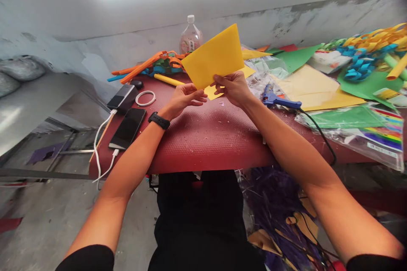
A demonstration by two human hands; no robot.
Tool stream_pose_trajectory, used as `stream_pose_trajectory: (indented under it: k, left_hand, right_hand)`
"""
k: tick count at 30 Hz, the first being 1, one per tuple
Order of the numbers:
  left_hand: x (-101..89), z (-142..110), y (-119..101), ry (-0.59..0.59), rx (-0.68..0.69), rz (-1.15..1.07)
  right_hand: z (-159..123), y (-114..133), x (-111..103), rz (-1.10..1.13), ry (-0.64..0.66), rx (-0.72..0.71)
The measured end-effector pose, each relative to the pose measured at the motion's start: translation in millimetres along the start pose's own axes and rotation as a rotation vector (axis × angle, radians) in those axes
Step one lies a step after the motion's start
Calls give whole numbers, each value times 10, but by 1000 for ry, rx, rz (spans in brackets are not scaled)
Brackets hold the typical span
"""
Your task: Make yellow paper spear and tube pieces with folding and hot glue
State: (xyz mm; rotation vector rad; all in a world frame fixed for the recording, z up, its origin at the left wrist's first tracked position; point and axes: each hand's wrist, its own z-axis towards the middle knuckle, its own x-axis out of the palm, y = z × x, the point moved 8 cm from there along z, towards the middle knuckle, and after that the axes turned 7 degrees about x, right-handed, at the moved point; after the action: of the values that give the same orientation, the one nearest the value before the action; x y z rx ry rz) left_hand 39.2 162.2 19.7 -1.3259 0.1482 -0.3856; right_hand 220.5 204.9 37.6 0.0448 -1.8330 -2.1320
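Observation:
A rectangular sheet of yellow paper (214, 57) is held up at a tilt above the red table. My right hand (233, 88) pinches its lower edge between thumb and fingers. My left hand (186, 100), with a black band on the wrist, is at the sheet's lower left corner. Its fingers are stretched out and slightly apart; whether they touch the paper I cannot tell. Below and behind the hands lies another yellow piece (213, 92), partly hidden. A rolled yellow paper tube (168, 79) rests behind my left hand.
On the red table (203, 144) are a blue glue gun (280, 98) with a black cord, a phone (128, 129), a power bank (122, 96) with white cables and a plastic bottle (190, 38). Paper chains (359, 61), coloured sheets and plastic sleeves crowd the right.

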Motion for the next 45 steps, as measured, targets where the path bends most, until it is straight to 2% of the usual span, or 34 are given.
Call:
stream_pose_trajectory:
  k: [5,8,13,16,19,22,25,28,34,39,45]
  left_hand:
    - [-42,29,-22,-53,64,75]
    - [-116,35,-23,-100,26,129]
    - [-192,16,-30,-158,-25,172]
    - [-245,13,-31,-205,-29,203]
    - [-267,27,-36,-223,-6,164]
    - [-221,47,-25,-159,16,126]
    - [-171,57,-52,-98,90,152]
    - [-140,49,-80,-101,148,178]
    - [28,31,-88,-38,154,253]
    - [37,35,-83,-8,153,261]
    - [-131,41,-92,-73,114,258]
  right_hand:
    - [-41,-47,88,-14,33,36]
    - [6,-1,-53,-62,-11,12]
    - [137,166,-373,-80,-70,-120]
    - [160,230,-444,-60,-79,-171]
    - [141,230,-407,-68,-88,-173]
    - [115,192,-310,-78,-63,-153]
    - [80,150,-217,-63,-29,-131]
    - [29,77,-91,-29,9,-78]
    - [-40,-125,182,-92,80,15]
    - [-24,-134,153,-130,110,26]
    - [39,55,-136,-123,16,-17]
